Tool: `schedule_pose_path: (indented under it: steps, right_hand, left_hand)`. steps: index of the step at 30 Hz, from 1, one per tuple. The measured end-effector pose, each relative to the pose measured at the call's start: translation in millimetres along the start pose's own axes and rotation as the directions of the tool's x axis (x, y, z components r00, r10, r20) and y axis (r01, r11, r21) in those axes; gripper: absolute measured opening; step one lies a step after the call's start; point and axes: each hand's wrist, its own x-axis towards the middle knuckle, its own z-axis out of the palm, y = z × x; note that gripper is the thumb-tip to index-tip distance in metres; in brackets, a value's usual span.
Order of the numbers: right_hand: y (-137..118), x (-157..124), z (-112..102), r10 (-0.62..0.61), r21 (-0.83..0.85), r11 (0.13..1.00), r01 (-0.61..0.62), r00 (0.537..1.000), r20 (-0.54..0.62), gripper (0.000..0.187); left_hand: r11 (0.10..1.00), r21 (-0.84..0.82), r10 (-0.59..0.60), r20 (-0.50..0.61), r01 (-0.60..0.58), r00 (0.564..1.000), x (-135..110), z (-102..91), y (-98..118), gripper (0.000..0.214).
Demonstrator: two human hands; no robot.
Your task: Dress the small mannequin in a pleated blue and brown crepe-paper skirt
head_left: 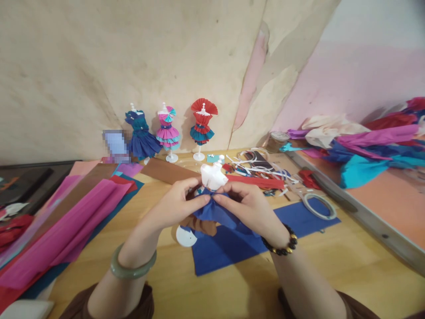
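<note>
A small white mannequin [214, 176] is tilted between my hands, its round white base [186, 236] toward me. My left hand [186, 198] grips its waist from the left, thumb pressed on a gathered blue crepe paper skirt [212, 210]. From the right, my right hand [241, 201] pinches the same skirt at the waist, the two thumbs nearly meeting. A brown ruffle [199, 224] shows below the blue layer. Under the hands lies a flat blue sheet [229, 254]. My fingers behind the figure are hidden.
Three dressed mannequins, one blue [142, 135], one pink [168, 128], one red [201, 126], stand along the wall. Coloured paper sheets [83, 217] lie left. A tape roll [319, 207], white strips [262, 166] and a red strip [255, 182] lie right. A metal edge [358, 212] borders the table.
</note>
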Motion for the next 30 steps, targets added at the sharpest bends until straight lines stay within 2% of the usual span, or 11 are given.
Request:
schedule_pose_path:
  steps: [8,16,24,27,30]
  right_hand:
    - [1.1,-0.1,0.9,0.024,0.007,1.000,-0.024,1.000,-0.013,0.014]
    - [2.4,-0.1,0.7,0.015,-0.058,0.998,-0.017,1.000,-0.027,0.012]
    - [-0.7,-0.5,1.0,-0.003,-0.104,0.995,0.000,1.000,-0.026,0.011]
    - [-1.3,-0.2,-0.2,0.026,-0.113,0.993,-0.030,0.999,-0.039,0.014]
    - [-2.5,-0.2,-1.9,0.058,-0.085,0.995,-0.060,0.998,-0.018,0.019]
  left_hand:
    - [1.000,0.023,-0.001,0.014,0.001,1.000,-0.6,1.0,2.2,0.020]
    - [0.999,0.024,0.022,0.017,-0.023,1.000,-0.9,0.8,-1.4,0.025]
    - [0.998,-0.062,-0.018,-0.090,0.013,0.996,0.6,7.6,-3.6,0.040]
    - [0.997,-0.074,0.009,-0.096,-0.016,0.995,1.1,5.4,-2.7,0.037]
    - [0.995,-0.075,0.062,-0.051,-0.066,0.997,0.6,0.9,-2.0,0.031]
